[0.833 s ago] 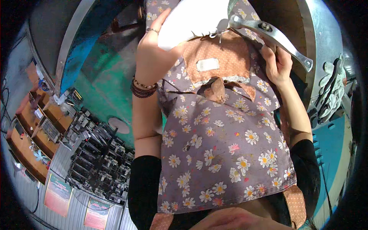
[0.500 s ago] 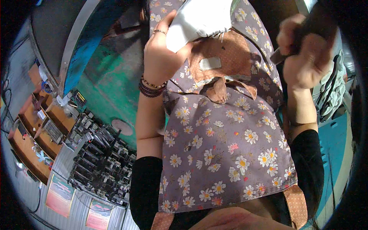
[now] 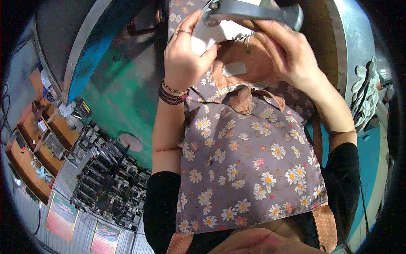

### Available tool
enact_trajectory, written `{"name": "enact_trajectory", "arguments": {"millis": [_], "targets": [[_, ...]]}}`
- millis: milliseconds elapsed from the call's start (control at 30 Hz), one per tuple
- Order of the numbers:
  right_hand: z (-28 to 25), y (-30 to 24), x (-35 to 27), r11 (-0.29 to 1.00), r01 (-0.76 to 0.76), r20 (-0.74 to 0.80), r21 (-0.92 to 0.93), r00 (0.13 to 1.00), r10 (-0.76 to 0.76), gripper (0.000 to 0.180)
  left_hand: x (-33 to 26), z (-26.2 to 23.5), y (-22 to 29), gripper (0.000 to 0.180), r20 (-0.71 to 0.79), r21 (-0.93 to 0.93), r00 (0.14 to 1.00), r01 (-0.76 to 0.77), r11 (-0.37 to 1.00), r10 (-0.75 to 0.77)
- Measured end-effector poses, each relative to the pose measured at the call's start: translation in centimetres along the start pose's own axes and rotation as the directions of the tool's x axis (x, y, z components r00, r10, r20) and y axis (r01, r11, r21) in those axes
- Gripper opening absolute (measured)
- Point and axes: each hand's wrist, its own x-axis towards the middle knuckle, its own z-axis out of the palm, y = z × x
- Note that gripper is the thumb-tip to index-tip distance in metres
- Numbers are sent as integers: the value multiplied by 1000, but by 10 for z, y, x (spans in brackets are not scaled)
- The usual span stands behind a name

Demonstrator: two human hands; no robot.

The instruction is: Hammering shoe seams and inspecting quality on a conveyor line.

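My left hand [image 3: 186,53] wears a ring and bead bracelets and grips the left side of a smooth white piece [image 3: 205,39], shaped like part of a shoe, with a gathered edge and loose thread ends. The piece rests over my lap and its far end is cut off by the frame. A grey metal hand tool [image 3: 249,10], rounded at one end and flared at the other, lies across above it. My right hand [image 3: 287,51] holds that tool with its fingers. Its exact kind is unclear, and the flared end is smeared by motion.
A floral apron [image 3: 253,156] with an orange dotted patch covers my lap. To the right, grey-white gloves [image 3: 364,95] lie on a metal surface. At left stand a divided wooden tray [image 3: 53,144] and a rack of dark metal parts [image 3: 110,178]. A curved blue-sided machine edge [image 3: 86,51] is at upper left.
My right hand has swung in from the far right, bringing the tool over the white piece. My left hand has shifted slightly right and still holds the piece.
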Motion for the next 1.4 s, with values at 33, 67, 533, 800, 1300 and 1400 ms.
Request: {"name": "enact_trajectory", "arguments": {"millis": [33, 67, 533, 800, 1300, 1400], "targets": [[-5, -1, 2, 997, 75, -33, -10, 997, -75, 25, -1, 0, -2, 63, 3, 5, 1000, 0, 1000, 0], [-12, -5, 5, 989, 148, -64, -22, 987, -149, 25, 0, 1, -4, 61, 6, 10, 1000, 0, 1000, 0], [1, -13, -11, 972, 169, -194, 161, 971, -137, 27, -19, 6, -7, 67, 3, 227, 1000, 10, 974, -11], [27, 39, -12, 982, 93, -257, 167, 965, -48, 21, -37, 12, -29, 77, -29, 183, 947, 321, 929, -321], [-42, 31, -2, 995, -81, -638, -63, 770, 22, 28, -45, -26, -54, 45, 386, -823, 832, 506, 258, -399], [-82, 43, -33, 974, -198, -765, -111, 642, 44, 37, -67, -25, -60, 44, 415, -857, 816, 499, 127, -403]]}}
